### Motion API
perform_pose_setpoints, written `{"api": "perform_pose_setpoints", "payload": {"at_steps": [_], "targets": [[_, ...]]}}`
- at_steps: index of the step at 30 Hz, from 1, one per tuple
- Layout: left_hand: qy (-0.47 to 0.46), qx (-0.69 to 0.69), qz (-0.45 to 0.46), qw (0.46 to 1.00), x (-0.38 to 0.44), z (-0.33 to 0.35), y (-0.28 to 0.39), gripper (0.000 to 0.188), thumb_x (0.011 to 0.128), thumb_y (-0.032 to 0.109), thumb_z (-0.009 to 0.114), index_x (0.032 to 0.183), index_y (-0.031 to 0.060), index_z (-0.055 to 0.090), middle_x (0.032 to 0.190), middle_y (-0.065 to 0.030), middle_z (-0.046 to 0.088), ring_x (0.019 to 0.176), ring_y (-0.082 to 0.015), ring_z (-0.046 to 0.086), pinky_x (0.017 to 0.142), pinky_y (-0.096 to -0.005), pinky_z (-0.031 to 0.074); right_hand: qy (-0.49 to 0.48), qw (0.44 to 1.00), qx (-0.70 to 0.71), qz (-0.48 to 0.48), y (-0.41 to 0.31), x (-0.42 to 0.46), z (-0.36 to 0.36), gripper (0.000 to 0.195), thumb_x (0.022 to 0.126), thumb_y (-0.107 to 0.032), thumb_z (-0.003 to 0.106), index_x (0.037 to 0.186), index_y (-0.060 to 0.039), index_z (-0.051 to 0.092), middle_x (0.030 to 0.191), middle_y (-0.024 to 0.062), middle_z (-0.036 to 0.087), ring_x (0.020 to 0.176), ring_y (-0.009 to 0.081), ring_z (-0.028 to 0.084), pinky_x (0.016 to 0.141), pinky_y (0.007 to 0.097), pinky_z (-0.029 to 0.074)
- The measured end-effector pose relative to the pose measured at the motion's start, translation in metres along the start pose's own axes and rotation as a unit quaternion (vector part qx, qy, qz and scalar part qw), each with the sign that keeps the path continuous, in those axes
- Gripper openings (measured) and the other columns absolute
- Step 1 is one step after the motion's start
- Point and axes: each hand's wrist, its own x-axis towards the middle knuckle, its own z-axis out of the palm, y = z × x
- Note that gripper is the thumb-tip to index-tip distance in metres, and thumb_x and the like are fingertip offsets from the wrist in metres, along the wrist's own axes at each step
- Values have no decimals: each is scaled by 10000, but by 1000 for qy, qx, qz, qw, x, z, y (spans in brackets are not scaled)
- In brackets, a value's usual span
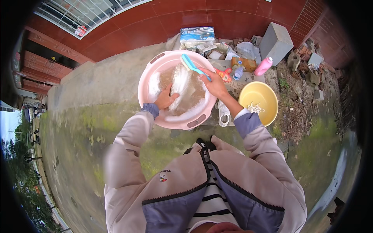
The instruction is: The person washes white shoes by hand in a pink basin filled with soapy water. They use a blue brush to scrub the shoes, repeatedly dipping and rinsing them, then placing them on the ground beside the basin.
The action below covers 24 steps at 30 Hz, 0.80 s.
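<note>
A pink plastic basin (pixel 142 84) of cloudy, sudsy water stands before me. Inside it, partly in the water, lies a wet white shoe (pixel 180 83), slightly blurred. My left hand (pixel 166 98) grips the near end of this shoe, thumb across it. A blue-handled scrub brush (pixel 191 62) is held by its handle in my right hand (pixel 214 83). Its pale bristles are just above the far end of the shoe, and I cannot tell whether they touch it. Below my right forearm, outside the basin, sits a second white shoe (pixel 223 113) without visible laces.
Right of the basin is a yellow bowl (pixel 272 99) holding white shoelaces (pixel 255 108). Beyond it stand a pink bottle (pixel 263 66), a small clear bottle (pixel 238 72), a brick (pixel 244 64) and a red patterned cloth (pixel 224 75). A grey block (pixel 275 40) and rubble lie by the wall.
</note>
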Motion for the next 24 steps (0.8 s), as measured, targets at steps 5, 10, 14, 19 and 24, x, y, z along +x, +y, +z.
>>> {"api": "perform_pose_setpoints", "payload": {"at_steps": [5,10,14,19,24], "targets": [[-159,-498,-137,841,-4,-2,25,626,968,425,549,1447,35,454,1330,-140,604,1190,-283,615,1024,-419,484,3,1000,17,-3,4,1,1,402,981,-220,602,1357,-78,604,1253,154,680,1178,257,632,1008,347,456],[-191,-710,-186,652,-33,-24,70,575,1017,479,365,1452,116,468,1335,-158,605,1167,-462,585,930,-590,492,22,999,26,-20,15,5,3,396,977,-238,591,1343,-89,618,1222,181,686,1135,277,653,972,358,479],[-181,-712,-160,660,-46,-25,74,581,1010,460,391,1450,88,459,1365,-162,578,1176,-406,595,949,-545,495,14,997,70,41,23,9,2,392,995,-225,593,1361,-85,606,1167,118,704,1055,171,634,945,316,474],[-49,-519,-114,846,-44,-35,45,545,967,329,563,1394,-2,490,1295,-144,615,1190,-293,595,984,-426,493,59,996,58,-25,22,4,5,384,996,-232,597,1351,-87,614,1026,52,698,827,124,596,777,291,497],[136,-142,52,979,-56,-62,72,669,845,326,708,1369,-26,484,1334,-204,549,1208,-333,560,1004,-418,466,57,997,48,-2,18,2,4,380,989,-236,603,1340,-91,622,1083,81,711,918,137,624,846,301,495]]}}
